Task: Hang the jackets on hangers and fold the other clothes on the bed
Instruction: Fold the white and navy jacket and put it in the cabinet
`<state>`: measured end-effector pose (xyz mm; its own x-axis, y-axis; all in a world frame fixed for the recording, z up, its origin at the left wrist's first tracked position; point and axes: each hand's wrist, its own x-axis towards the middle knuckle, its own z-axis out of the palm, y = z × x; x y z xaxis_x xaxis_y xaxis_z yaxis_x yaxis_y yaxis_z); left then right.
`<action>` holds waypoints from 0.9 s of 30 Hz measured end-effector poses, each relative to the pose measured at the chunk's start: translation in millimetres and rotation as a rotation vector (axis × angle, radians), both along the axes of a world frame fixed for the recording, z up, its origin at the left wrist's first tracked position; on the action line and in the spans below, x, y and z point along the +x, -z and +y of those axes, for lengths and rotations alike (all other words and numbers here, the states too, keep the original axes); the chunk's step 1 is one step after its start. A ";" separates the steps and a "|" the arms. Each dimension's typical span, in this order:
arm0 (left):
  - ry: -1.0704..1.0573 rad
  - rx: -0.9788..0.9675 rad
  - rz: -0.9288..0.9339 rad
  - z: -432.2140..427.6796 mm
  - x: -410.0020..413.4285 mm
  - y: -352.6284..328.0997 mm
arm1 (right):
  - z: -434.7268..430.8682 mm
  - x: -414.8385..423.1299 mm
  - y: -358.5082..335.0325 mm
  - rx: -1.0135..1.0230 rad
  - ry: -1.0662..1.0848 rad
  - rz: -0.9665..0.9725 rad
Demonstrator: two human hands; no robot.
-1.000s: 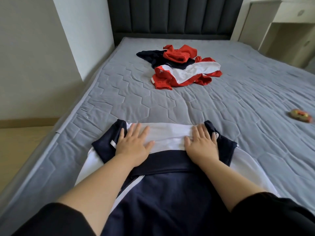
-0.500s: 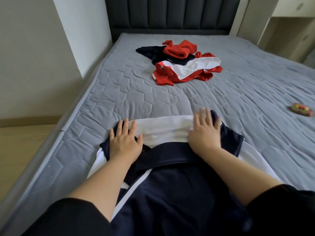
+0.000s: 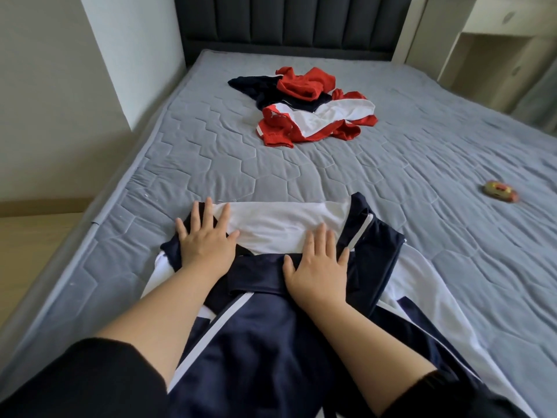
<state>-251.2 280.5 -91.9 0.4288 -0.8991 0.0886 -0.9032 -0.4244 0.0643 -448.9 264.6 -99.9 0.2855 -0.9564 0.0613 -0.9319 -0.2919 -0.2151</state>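
The navy-and-white garment (image 3: 289,227) runs lengthwise away from the person, its far end pinned flat under both spread palms, left hand (image 3: 205,245) and right hand (image 3: 319,267).

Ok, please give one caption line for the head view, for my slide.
Left hand and right hand press flat on a navy-and-white garment on the bed; a clothes pile lies beyond.

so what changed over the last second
The left hand slid outward to the left edge of the navy and white garment; the right hand drew back toward its middle. Both press flat, gripping nothing. The red pile and small toy stayed put.
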 end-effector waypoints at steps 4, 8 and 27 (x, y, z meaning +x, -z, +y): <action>0.108 -0.099 -0.086 -3.5 -17.6 -21.7 | 0.7 -0.5 -2.3 0.013 0.005 -0.024; 0.332 -0.130 -0.059 -4.1 -38.3 -18.9 | -0.7 -0.9 -3.1 0.033 -0.019 0.009; 0.293 -0.019 -0.008 7.4 -44.3 13.5 | -64.8 -2.6 -49.7 -0.154 -0.234 0.064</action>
<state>-295.5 287.9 -105.4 0.1502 -0.9826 0.1092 -0.9876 -0.1441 0.0619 -451.6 199.8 -50.2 0.5051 -0.8450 0.1755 -0.8457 -0.5251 -0.0947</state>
